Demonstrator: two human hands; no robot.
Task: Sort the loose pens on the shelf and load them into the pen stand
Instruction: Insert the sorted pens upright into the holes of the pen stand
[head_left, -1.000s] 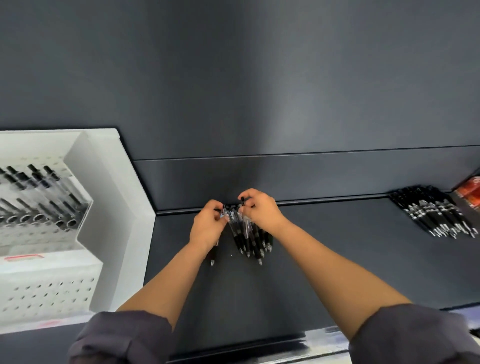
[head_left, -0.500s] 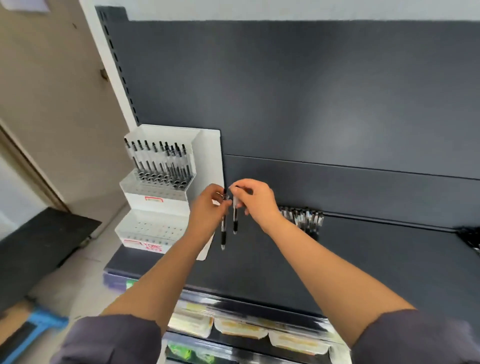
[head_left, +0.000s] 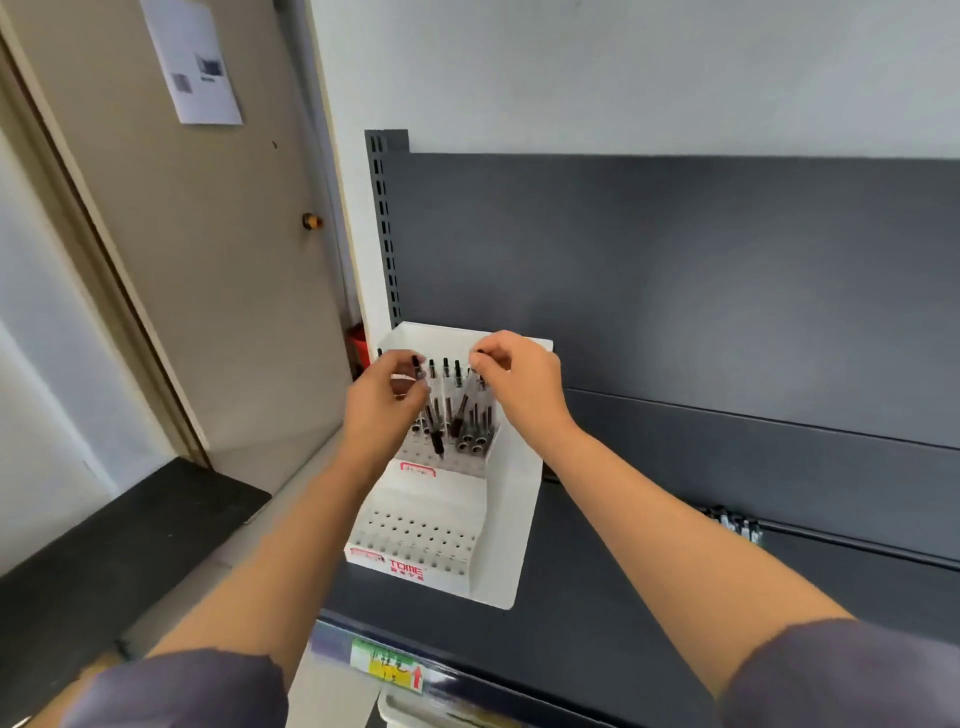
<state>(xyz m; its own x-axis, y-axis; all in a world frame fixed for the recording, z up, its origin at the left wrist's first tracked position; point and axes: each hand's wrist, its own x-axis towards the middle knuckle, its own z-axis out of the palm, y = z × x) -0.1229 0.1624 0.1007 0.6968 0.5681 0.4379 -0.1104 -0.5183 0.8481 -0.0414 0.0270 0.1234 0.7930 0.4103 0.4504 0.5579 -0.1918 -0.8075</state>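
Above pen stand (head_left: 511, 493) | left hand (head_left: 382, 410) fingers pinching pen (head_left: 434, 434) | right hand (head_left: 524, 387) fingers pinching second pen (head_left: 461, 413)

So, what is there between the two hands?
In the head view, between the left hand and the right hand, upright pens stand in the top tier of the white pen stand.

both arms are stretching forward, side by side. the left hand (head_left: 387, 397) is pinching a pen (head_left: 435, 436) near its top, and the right hand (head_left: 519, 384) is pinching a second pen (head_left: 461, 413), fingers curled.
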